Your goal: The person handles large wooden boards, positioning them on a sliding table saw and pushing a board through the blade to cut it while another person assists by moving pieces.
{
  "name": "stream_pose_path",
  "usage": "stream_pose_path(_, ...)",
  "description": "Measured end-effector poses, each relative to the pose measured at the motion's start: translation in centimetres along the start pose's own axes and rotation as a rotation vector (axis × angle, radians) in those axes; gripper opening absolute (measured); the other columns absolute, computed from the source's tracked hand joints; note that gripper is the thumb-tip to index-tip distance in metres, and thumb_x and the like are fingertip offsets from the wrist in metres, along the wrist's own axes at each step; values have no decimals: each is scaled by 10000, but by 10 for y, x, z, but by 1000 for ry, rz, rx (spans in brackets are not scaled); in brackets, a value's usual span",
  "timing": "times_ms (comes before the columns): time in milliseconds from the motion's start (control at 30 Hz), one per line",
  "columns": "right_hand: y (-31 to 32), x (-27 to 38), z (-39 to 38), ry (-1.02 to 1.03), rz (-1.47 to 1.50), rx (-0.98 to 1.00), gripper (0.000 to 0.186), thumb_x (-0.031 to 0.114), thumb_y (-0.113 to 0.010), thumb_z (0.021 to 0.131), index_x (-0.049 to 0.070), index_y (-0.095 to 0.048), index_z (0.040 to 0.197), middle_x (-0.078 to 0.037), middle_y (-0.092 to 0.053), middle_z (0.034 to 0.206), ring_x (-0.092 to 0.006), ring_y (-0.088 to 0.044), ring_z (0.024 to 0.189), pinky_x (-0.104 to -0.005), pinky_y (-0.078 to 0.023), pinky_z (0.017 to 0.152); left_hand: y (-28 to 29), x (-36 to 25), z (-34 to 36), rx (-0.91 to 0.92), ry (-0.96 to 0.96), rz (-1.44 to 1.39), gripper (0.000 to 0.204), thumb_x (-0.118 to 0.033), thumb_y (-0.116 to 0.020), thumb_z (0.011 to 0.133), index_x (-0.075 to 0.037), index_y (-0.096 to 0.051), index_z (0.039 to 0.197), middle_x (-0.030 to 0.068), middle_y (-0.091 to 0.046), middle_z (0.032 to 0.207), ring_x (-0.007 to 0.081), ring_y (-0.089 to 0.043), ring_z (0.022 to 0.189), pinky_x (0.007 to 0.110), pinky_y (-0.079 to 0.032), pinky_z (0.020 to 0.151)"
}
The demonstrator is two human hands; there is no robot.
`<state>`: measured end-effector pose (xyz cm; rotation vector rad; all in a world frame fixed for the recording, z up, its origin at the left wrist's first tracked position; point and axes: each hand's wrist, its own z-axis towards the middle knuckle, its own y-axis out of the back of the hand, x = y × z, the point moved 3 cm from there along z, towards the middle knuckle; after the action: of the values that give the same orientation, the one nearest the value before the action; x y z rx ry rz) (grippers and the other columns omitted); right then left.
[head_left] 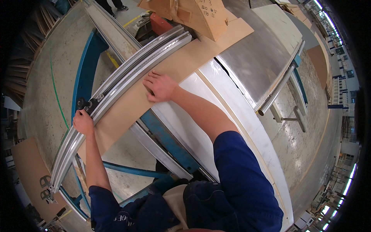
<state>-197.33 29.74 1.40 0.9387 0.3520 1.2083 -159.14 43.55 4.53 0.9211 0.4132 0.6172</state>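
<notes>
A long strip of brown board (pixel 119 120) lies diagonally before me, its far edge along a grooved aluminium rail (pixel 129 75). At the left, my left hand (pixel 83 122) is closed on a black knobbed clamp block (pixel 89 105) fitted on the rail. My right hand (pixel 160 86) rests on the board near its nearer edge, fingers bent and the thumb apart, with nothing seen in its grasp. Part of the board's left end is hidden behind my left forearm.
A blue steel frame (pixel 85 63) supports the rail. To the right lies a metal machine table (pixel 247 50); a wooden box-like piece (pixel 205 17) stands at the back on the board. Stacked boards (pixel 19 73) line the left, and a large brown sheet (pixel 33 178) is at lower left.
</notes>
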Motion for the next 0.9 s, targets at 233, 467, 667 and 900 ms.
stream_pose_path(233, -5, -1, -6, -7, 17, -13, 461, 336, -630, 781, 11, -615, 1108, -181, -656, 1078, -379, -608, 1109, -457, -445, 1084, 5, 1, -6, -30, -13, 14, 394, -371, -468, 983, -81, -716, 884, 172, -697, 864, 369, -638, 877, 483, -476, 835)
stream_pose_path(467, 0, 2, -5, -39, 33, 47, 414, 317, -631, 792, 36, -617, 1096, -185, -645, 1138, -374, -606, 1141, -452, -441, 1089, 16, -2, -7, -28, 31, -22, 386, -367, -472, 980, -83, -722, 899, 165, -707, 880, 370, -642, 907, 485, -466, 876)
stream_pose_path(667, 7, 4, 0, -56, 3, 102, 429, 323, -629, 797, 58, -612, 1134, -175, -624, 1187, -378, -570, 1193, -456, -437, 1085, 25, 0, -5, -26, 29, -49, 383, -375, -495, 985, -79, -730, 926, 149, -720, 925, 354, -653, 896, 488, -464, 885)
stream_pose_path(900, 10, 15, 10, -146, -39, 180, 549, 317, -631, 821, 97, -558, 1318, -158, -540, 1323, -369, -482, 1267, -455, -397, 1105, 39, 2, -9, -102, -56, -162, 318, -335, -537, 979, -81, -720, 920, 78, -719, 949, 291, -630, 963, 448, -428, 963)
